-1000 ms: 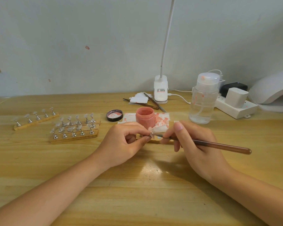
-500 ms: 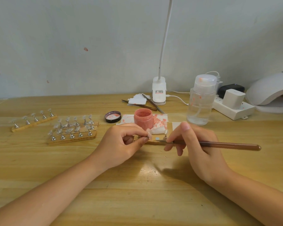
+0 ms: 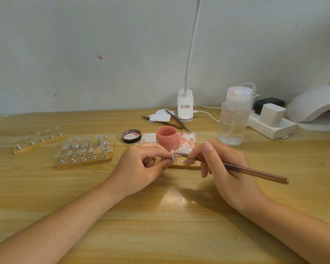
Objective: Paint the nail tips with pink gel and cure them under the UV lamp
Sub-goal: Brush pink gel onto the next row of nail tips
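Wooden surface (image 3: 46, 187) under your hands, your left hand (image 3: 139, 170) grip pinching a nail tip (image 3: 174, 156), your right hand (image 3: 227, 172) grip pinching the brush (image 3: 255, 172), bristles touching the tip, open pink gel jar (image 3: 167, 138) just behind, UV lamp (image 3: 316, 105) far right.

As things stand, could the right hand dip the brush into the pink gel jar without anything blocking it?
Probably yes. The pink gel jar stands open just behind the brush tip, its lid set aside; the right hand would only lift past the left hand.
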